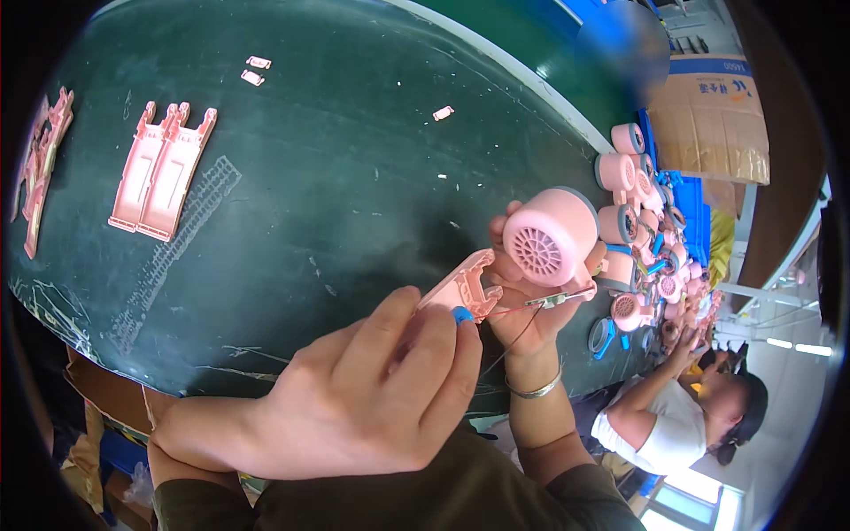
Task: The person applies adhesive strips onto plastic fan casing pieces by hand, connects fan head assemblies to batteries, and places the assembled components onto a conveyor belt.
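My left hand (372, 389) is closed around a pink plastic handle shell (460, 285), its notched end pointing up toward the middle. A small blue piece (463, 314) shows beside the fingertips; whatever else lies inside the shell is hidden by them. My right hand (527, 323) grips a round pink fan head (551, 237) with a slotted grille and a grey rim. Below the head's neck sits a small green circuit board (552, 301). Thin red and dark wires run from the board toward the shell. The two parts are close together, above the green table (301, 239).
Two pink handle shells (164, 177) lie side by side at left, with more shells (46, 168) at the far left edge. Small pink pieces (444, 113) are scattered farther back. Many fan heads (627, 226) pile up at right, near a cardboard box (708, 119) and a co-worker (660, 425).
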`<state>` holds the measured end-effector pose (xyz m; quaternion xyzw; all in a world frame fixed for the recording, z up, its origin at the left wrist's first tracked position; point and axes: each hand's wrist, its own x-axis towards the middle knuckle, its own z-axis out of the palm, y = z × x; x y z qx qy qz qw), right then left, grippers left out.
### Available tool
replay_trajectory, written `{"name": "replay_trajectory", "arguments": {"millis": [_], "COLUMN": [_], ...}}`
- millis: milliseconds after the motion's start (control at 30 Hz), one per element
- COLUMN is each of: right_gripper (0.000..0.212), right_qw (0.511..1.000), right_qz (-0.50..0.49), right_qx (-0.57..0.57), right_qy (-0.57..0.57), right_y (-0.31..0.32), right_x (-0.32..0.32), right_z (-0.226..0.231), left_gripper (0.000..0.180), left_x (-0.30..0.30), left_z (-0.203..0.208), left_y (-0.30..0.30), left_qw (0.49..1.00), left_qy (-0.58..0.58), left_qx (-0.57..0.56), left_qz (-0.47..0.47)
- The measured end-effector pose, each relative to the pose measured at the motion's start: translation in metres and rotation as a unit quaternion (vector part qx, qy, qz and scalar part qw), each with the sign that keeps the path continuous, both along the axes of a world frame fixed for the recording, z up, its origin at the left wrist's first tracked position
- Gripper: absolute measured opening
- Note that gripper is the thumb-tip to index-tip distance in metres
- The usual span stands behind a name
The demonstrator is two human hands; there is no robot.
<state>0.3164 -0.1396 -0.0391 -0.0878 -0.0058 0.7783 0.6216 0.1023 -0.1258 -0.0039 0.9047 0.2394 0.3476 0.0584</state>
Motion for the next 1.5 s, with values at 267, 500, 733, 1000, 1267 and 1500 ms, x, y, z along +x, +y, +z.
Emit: {"name": "replay_trajectory", "arguments": {"millis": [267,500,733,1000,1267,1500], "right_gripper": [0.101,0.074,0.065,0.068,0.073,0.073], "right_qw": [0.631,0.369,0.3,0.312,0.393,0.459], "right_qz": [-0.305,-0.153,-0.109,-0.101,-0.229,-0.234], "right_qx": [0.068,0.106,0.194,0.165,0.164,0.185], "right_qy": [-0.71,-0.911,-0.928,-0.93,-0.875,-0.837], "right_y": [-0.007,0.007,0.005,0.001,0.003,0.003], "right_x": [-0.021,0.03,0.028,0.034,0.024,0.027], "right_z": [0.049,0.032,0.005,0.015,0.025,0.032], "left_gripper": [0.032,0.035,0.036,0.032,0.042,0.059], "left_x": [-0.009,-0.001,0.008,0.01,0.013,0.014], "left_z": [0.006,0.001,-0.001,-0.006,-0.009,-0.009], "left_y": [-0.004,-0.001,0.002,0.002,0.009,0.014], "left_qw": [0.996,0.975,0.981,0.983,0.977,0.958], "left_qy": [0.029,0.145,0.089,0.105,0.117,0.165], "left_qx": [-0.072,-0.167,-0.169,-0.149,-0.177,-0.234], "left_qz": [-0.034,-0.025,-0.047,-0.029,0.014,0.024]}}
